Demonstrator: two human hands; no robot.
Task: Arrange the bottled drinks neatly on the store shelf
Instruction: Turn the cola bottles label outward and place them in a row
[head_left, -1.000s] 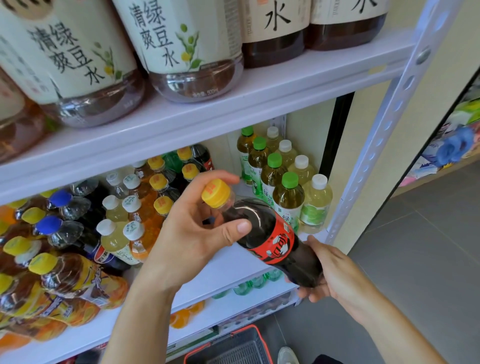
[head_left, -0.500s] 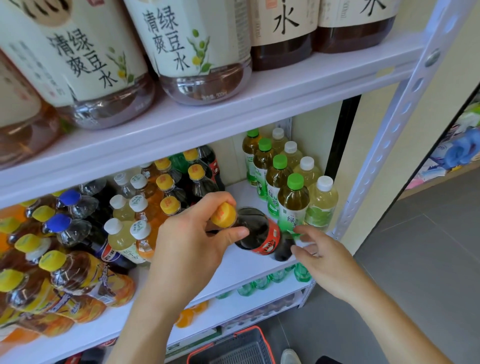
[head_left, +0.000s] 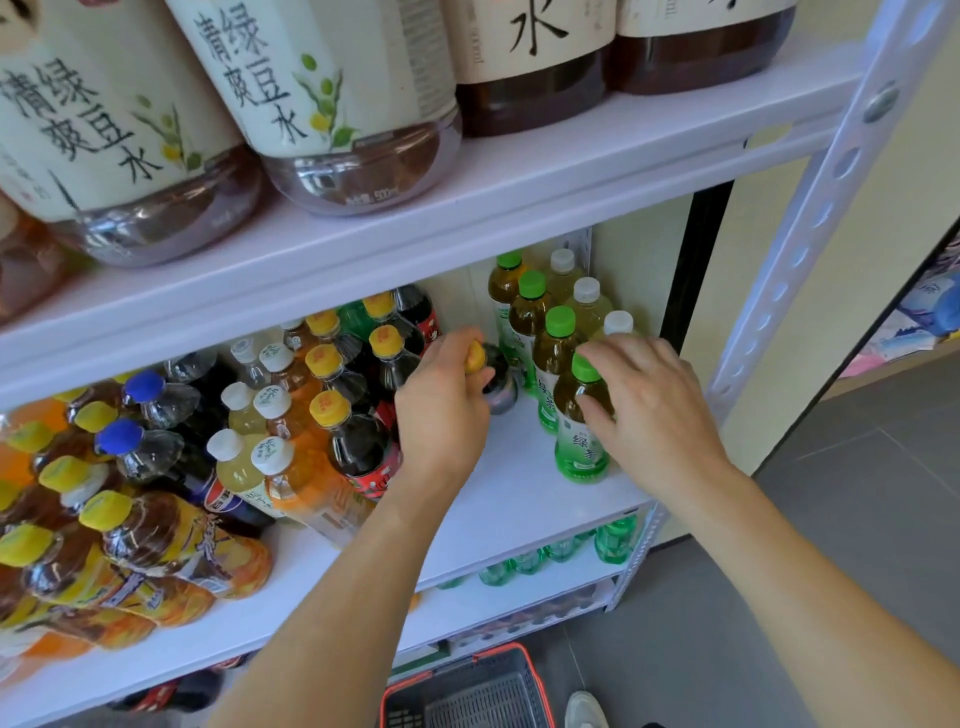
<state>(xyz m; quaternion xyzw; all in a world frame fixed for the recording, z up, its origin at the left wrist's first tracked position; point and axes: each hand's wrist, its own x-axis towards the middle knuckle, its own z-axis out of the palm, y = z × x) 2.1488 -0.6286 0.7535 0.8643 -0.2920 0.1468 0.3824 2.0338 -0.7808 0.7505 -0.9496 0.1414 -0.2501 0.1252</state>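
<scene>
My left hand (head_left: 441, 400) grips the yellow cap and neck of a dark cola bottle (head_left: 497, 382), which stands on the white middle shelf (head_left: 514, 499) between the cola rows and the green tea rows. Most of that bottle is hidden behind my hand. My right hand (head_left: 644, 410) rests with spread fingers against the front green tea bottle (head_left: 579, 436), touching its green cap and shoulder. Other yellow-capped cola bottles (head_left: 353, 436) stand to the left of my left hand.
Big jugs (head_left: 332, 104) fill the top shelf. Orange, pale and blue-capped bottles (head_left: 145, 436) crowd the middle shelf's left. A perforated upright (head_left: 810, 223) bounds the right side. A red-rimmed basket (head_left: 467, 691) sits on the grey floor below, with green bottles (head_left: 613, 540) on the lower shelf.
The cola bottle went from tilted in both hands in front of the shelf to standing deep on it. My right hand left its base and moved onto the front green tea bottle.
</scene>
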